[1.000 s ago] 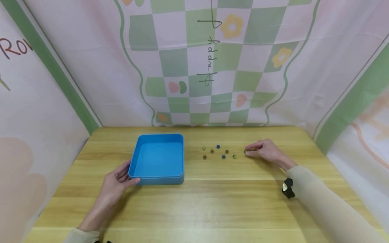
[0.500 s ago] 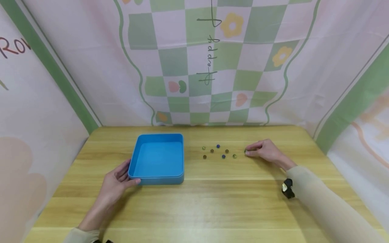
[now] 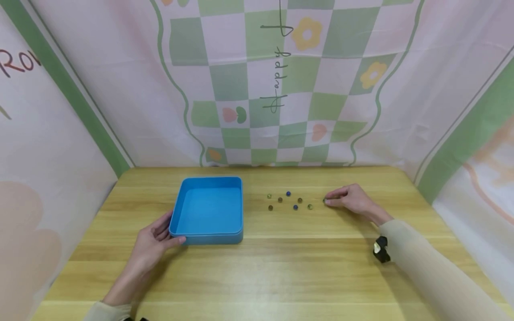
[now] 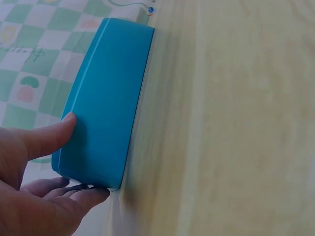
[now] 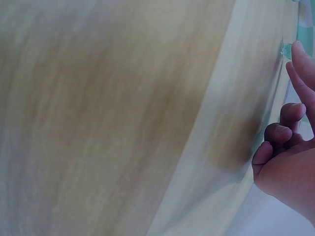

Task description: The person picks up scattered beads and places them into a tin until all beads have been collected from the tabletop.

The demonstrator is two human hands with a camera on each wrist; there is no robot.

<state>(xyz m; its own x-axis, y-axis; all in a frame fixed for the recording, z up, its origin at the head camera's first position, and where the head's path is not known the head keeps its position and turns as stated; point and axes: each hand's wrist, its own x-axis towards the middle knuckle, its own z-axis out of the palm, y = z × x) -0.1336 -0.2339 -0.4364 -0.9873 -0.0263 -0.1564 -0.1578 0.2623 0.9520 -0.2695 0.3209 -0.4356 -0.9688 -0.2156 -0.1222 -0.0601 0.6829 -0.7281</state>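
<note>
A square blue box (image 3: 209,239) without a lid sits on the table left of centre. My left hand (image 3: 146,249) holds its near left corner. In the left wrist view the thumb (image 4: 64,130) lies on the box's front wall (image 4: 108,93), and the other fingers go round the adjoining side. Far to the right, my right hand (image 3: 354,199) pinches a greenish glass marble (image 3: 324,201) between thumb and forefinger, at the tabletop. The right wrist view shows this marble (image 5: 287,51) at the fingertips, the other fingers curled in.
Between box and right hand lie several loose marbles, among them a dark blue marble (image 3: 288,194), a brown marble (image 3: 271,207) and a clear greenish marble (image 3: 310,207). The wooden table (image 3: 257,276) meets a checked fabric backdrop (image 3: 265,133) behind, with cloth walls at both sides.
</note>
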